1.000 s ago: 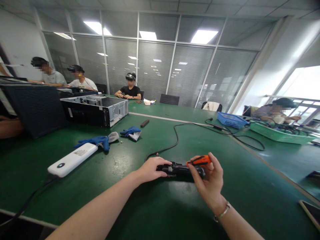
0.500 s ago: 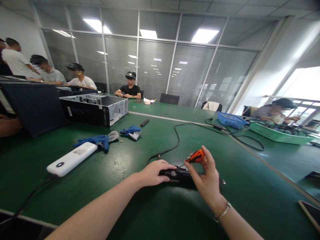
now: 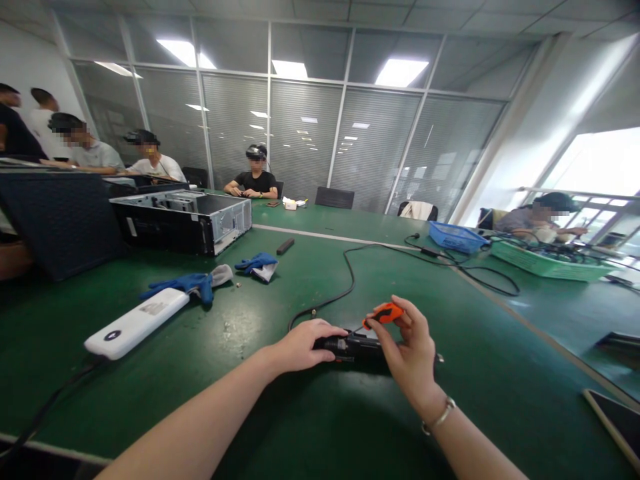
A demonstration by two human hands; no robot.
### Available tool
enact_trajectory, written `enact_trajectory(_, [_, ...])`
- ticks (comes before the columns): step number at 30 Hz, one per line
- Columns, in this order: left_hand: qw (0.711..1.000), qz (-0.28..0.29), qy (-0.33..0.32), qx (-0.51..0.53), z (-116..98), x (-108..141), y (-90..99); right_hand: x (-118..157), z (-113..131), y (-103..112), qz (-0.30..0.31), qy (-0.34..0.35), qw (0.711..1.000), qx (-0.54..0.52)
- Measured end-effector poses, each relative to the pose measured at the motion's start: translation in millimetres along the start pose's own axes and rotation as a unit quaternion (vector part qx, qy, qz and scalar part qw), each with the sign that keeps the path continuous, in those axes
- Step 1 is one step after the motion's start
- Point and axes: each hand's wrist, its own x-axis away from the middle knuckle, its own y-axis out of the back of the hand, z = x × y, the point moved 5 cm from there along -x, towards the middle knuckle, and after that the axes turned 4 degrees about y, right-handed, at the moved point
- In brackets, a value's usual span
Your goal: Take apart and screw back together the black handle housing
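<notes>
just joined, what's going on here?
At the green table, the camera wearer's left hand grips one end of a black cylindrical device. The right hand holds an orange-handled screwdriver, its thin shaft angled down toward the device near the left hand; whether the tip is seated can't be made out. Blue gloves and a white oblong device lie off to the left. Other people sit around the table.

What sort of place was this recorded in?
Probably an office or meeting room serving as a workshop: a glass partition with blinds runs along the back, what looks like an open computer case sits on the table, and the right hand holds a screwdriver.
</notes>
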Motion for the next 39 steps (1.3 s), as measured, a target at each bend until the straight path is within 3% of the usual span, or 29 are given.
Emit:
enact_trajectory(6, [1.0, -0.002, 0.005, -0.007, -0.6, 0.5, 0.8, 0.1, 5.5, -10.8, 0.106, -0.001, 0.994, -0.033])
enact_trajectory(11, [1.0, 0.004, 0.005, -0.001, -2.1, 0.1, 1.4, 4.8, -4.6, -3.3, 0.052, 0.027, 0.995, 0.081])
enact_trajectory(18, [1.0, -0.001, 0.008, -0.003, -0.8, -0.1, 0.5, 7.2, 1.0, -12.6, 0.109, 0.027, 0.994, -0.002])
enact_trajectory(23, [1.0, 0.001, 0.011, -0.002, -0.5, 0.1, 0.4, 7.5, -1.3, -5.2, 0.049, 0.053, 0.994, 0.084])
enact_trajectory(28, [1.0, 0.0, 0.011, 0.004, -2.4, -0.1, 2.1, 7.3, 6.3, -11.2, 0.105, 0.052, 0.993, 0.011])
enact_trajectory(35, [1.0, 0.007, 0.009, 0.008, -5.0, 0.9, 2.4, 9.6, 8.6, -4.9, 0.039, 0.121, 0.989, 0.074])
enact_trajectory(39, [1.0, 0.002, 0.02, -0.001, -2.8, 1.5, 1.5, 9.6, 9.1, -8.9, 0.087, 0.087, 0.992, 0.019])
